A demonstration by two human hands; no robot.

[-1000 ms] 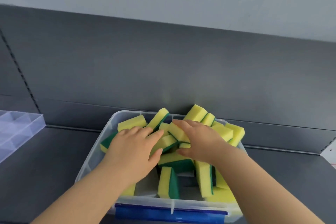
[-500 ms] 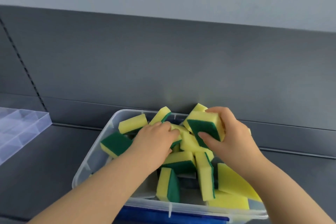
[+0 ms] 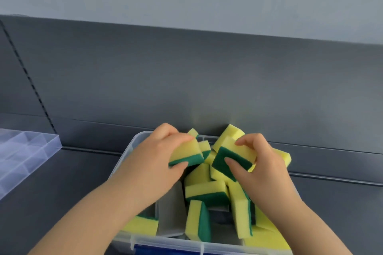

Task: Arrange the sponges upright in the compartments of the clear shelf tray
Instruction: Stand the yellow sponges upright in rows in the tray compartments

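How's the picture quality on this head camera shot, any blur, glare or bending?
Head view: light soft and even, no hard shadows; whole frame slightly soft; the top edge of the shelf back panel bends from the wide lens; a faint yellow glow above the sponges tints it.

Shop, grey metal shelving (image 3: 186,80), slotted upright (image 3: 33,87)

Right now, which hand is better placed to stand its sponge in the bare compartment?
Left. The left hand holds its sponge right by the bare compartment; the right hand holds the other sponge farther right, over piled sponges.
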